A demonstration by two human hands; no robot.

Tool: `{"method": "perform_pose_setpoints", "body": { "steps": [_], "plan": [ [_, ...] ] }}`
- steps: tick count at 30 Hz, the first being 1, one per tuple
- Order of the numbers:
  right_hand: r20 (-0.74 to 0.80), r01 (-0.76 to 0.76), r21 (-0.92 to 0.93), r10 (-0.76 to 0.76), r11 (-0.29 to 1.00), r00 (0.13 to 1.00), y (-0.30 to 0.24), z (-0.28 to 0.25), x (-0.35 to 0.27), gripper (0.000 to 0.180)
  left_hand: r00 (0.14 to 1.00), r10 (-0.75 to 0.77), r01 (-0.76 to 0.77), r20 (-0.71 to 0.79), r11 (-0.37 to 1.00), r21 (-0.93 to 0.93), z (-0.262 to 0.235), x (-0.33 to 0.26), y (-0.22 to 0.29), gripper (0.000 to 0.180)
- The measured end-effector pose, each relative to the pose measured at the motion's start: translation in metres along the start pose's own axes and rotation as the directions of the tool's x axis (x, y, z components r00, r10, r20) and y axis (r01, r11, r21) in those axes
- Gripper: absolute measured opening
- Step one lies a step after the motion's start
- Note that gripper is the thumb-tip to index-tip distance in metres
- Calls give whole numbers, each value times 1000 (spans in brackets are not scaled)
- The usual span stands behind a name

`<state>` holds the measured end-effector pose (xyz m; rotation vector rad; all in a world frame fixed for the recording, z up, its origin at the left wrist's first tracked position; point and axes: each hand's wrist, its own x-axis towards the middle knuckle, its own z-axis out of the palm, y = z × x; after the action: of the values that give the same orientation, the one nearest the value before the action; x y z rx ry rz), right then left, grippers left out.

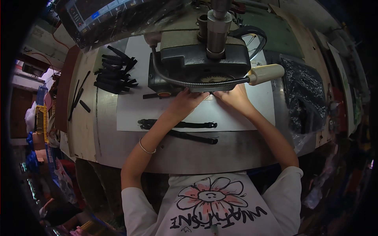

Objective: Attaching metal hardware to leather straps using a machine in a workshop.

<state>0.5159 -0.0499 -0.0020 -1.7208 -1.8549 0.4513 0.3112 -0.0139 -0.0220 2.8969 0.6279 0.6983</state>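
Both hands meet at the front of a black machine head (204, 63), partly beneath its lower edge. My left hand (189, 100) has its fingers bent and pinched together near the middle. Opposite it, my right hand (235, 98) is closed in the same way. A small dark piece (211, 93) shows between the fingertips, too little of it visible to name. Left of my left hand, a flat black strip (151, 95) lies beside the machine. Black straps (179, 125) lie on the white sheet (252, 118) below my left forearm, and another strap (193, 136) crosses the sheet's near edge.
A pile of black straps (114, 72) lies at the left, with thin black strips (78, 96) farther left. A cream-handled lamp (267, 74) on a metal gooseneck crosses before the machine. At right lies a clear plastic bag (303, 94) with dark contents. A screen (98, 15) stands at back left.
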Motion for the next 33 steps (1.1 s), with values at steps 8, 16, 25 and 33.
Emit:
{"method": "perform_pose_setpoints", "body": {
  "steps": [8,16,25,33],
  "plan": [
    [-169,345,-78,-353,935,920,-2,8,-13,19,974,-154,136,-163,984,-119,7,-8,0,30],
    [-175,343,-37,-344,939,923,-3,7,-20,20,997,11,-2,-70,992,123,-1,1,6,32],
    [-87,319,-78,-326,944,941,-4,6,-23,23,997,25,-20,-78,998,64,1,-8,-1,38],
    [-133,274,9,-271,962,953,-4,7,-22,22,989,95,-71,-111,977,200,-4,0,7,39]
  ]
}}
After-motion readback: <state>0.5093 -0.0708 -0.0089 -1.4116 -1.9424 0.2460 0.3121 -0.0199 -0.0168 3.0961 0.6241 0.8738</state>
